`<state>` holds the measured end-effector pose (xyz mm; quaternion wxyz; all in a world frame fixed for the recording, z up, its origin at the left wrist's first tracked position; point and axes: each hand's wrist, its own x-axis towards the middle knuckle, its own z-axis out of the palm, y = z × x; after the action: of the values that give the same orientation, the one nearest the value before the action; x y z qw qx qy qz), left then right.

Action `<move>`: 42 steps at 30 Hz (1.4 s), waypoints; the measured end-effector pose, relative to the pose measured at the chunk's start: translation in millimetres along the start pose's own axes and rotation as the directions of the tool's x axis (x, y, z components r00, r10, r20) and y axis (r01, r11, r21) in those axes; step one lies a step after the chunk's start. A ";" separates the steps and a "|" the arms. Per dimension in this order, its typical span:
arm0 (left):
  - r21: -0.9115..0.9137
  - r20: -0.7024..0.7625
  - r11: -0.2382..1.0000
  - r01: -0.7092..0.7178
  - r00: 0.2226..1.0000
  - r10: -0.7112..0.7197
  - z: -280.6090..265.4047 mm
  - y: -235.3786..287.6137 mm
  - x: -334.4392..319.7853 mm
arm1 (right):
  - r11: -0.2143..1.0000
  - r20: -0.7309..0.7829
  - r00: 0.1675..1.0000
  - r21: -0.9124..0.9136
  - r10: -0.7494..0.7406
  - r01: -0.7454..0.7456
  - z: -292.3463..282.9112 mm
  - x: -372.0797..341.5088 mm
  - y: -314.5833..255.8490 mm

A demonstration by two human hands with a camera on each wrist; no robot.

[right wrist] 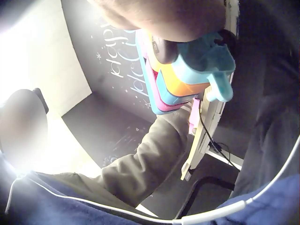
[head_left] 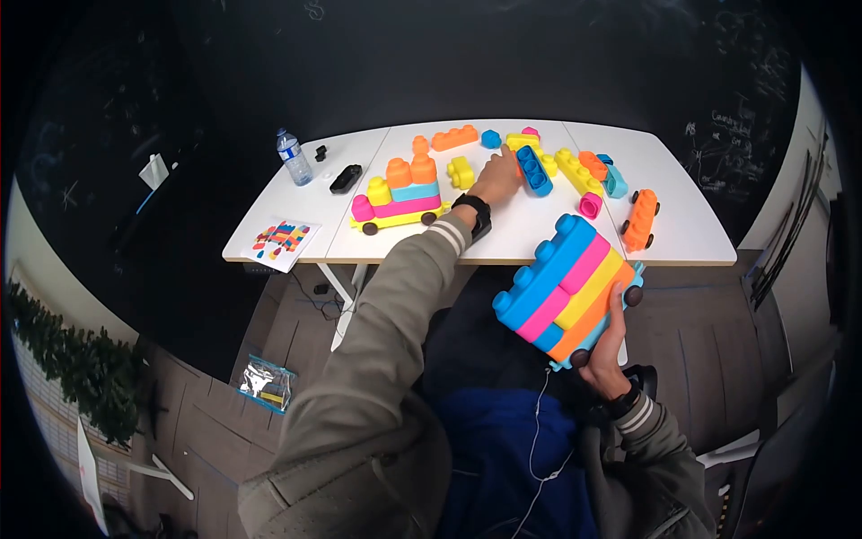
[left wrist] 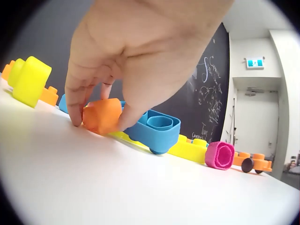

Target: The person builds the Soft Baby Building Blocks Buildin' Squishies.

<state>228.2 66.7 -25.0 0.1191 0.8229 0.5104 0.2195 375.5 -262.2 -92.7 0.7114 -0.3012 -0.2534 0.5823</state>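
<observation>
My left hand [head_left: 498,180] reaches over the table and pinches a small orange block [left wrist: 103,116] between thumb and fingers, low over the white top. Right beside it lies a long blue block [head_left: 534,171], its hollow side showing. In front of my body, my right hand [head_left: 608,350] holds a wheeled block stack [head_left: 575,292] by its light blue base, tilted on its side. Its layers are blue, pink, yellow and orange. In the right wrist view the light blue wheeled base [right wrist: 204,65] shows close under the hand.
A second block car [head_left: 400,198] stands left of my left hand. Yellow blocks [head_left: 575,171], a pink block [head_left: 590,206] and an orange wheeled piece [head_left: 640,222] lie at the right. A water bottle [head_left: 294,159], black case [head_left: 346,179] and picture sheet [head_left: 283,244] are at the left.
</observation>
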 end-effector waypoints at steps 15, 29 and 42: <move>0.279 -0.067 0.947 0.159 0.987 -0.146 -12.5 -31.5 40.3 | 0.998 0.146 0.989 0.053 0.014 -0.022 15.0 0.8 -3.1; 0.712 0.113 0.637 0.296 0.847 -0.520 -103.1 -117.9 140.1 | 0.992 -0.086 0.991 0.071 -0.098 0.104 6.9 -1.9 -19.2; 0.713 -0.174 0.500 0.491 0.815 -0.553 -47.7 -287.3 214.0 | 0.996 -0.159 0.985 0.043 -0.072 0.080 3.0 6.9 -22.1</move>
<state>60.8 385.8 -52.7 -0.1392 0.6139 0.7728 -0.0814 389.5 -258.2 -74.6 0.7579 -0.3188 -0.1936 0.5352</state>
